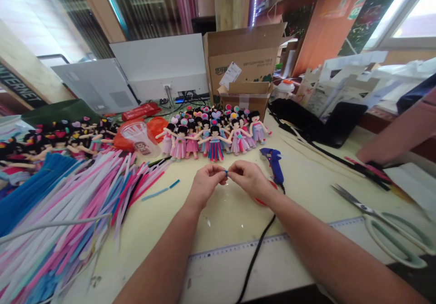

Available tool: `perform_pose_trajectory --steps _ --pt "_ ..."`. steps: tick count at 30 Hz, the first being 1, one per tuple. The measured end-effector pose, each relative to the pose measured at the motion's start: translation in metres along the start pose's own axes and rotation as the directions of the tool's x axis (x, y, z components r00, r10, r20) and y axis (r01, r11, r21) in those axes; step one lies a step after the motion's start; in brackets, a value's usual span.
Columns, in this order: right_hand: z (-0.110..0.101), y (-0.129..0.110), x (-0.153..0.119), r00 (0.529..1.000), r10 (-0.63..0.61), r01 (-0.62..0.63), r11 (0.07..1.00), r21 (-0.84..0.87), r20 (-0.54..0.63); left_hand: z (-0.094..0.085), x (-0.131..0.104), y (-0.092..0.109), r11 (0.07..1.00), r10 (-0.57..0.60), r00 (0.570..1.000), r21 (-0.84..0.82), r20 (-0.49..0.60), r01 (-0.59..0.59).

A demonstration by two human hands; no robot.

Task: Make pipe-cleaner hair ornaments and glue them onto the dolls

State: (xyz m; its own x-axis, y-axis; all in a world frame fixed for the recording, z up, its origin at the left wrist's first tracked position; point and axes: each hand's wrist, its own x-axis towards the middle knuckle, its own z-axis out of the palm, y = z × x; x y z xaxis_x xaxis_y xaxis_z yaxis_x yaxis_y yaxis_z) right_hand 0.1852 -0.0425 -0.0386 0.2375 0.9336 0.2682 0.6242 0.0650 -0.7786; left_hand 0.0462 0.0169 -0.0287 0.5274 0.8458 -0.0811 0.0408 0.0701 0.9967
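Observation:
My left hand (205, 183) and my right hand (250, 177) meet over the middle of the table, fingertips pinched together. Between them shows a small blue piece of pipe cleaner (226, 173), mostly hidden by the fingers. Just beyond stand several small pipe-cleaner dolls (215, 144) with black hair and pink, purple or blue skirts. A blue glue gun (274, 164) lies to the right of my right hand, its black cord running under my right forearm. Left of my hands lie a short light-blue piece (155, 194) and a darker blue one (175, 183).
Pink, white and blue pipe cleaners (78, 195) are heaped at left, with more dolls (57, 140) behind. Scissors (371, 213) lie open at right. A printed ruler strip (238, 246) crosses the front. A cardboard box (241, 54) and a monitor (163, 63) stand at the back.

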Motion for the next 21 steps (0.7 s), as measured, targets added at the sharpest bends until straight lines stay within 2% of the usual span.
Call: perform_pose_trajectory --steps 8,11,14,18,21 --pt "-0.002 0.000 -0.001 0.993 -0.116 0.115 0.988 -0.108 -0.007 -0.004 0.001 0.002 0.983 0.053 0.998 0.175 0.044 -0.060" --pt "-0.003 -0.005 -0.001 0.994 -0.106 0.105 0.985 -0.140 0.004 -0.008 0.005 -0.002 0.956 0.097 0.994 0.272 0.056 -0.109" --pt "-0.007 -0.013 -0.002 0.995 -0.072 0.085 0.976 -0.200 0.073 -0.013 0.010 -0.004 0.907 0.136 0.990 0.395 0.044 -0.142" --pt "-0.030 -0.020 -0.024 0.986 -0.071 0.118 0.935 -0.335 0.149 -0.017 0.014 -0.004 0.903 0.138 0.990 0.407 0.028 -0.137" --pt "-0.066 -0.010 -0.066 0.986 -0.063 0.121 0.905 -0.408 0.152 -0.020 0.015 -0.001 0.933 0.120 0.993 0.341 0.009 -0.116"
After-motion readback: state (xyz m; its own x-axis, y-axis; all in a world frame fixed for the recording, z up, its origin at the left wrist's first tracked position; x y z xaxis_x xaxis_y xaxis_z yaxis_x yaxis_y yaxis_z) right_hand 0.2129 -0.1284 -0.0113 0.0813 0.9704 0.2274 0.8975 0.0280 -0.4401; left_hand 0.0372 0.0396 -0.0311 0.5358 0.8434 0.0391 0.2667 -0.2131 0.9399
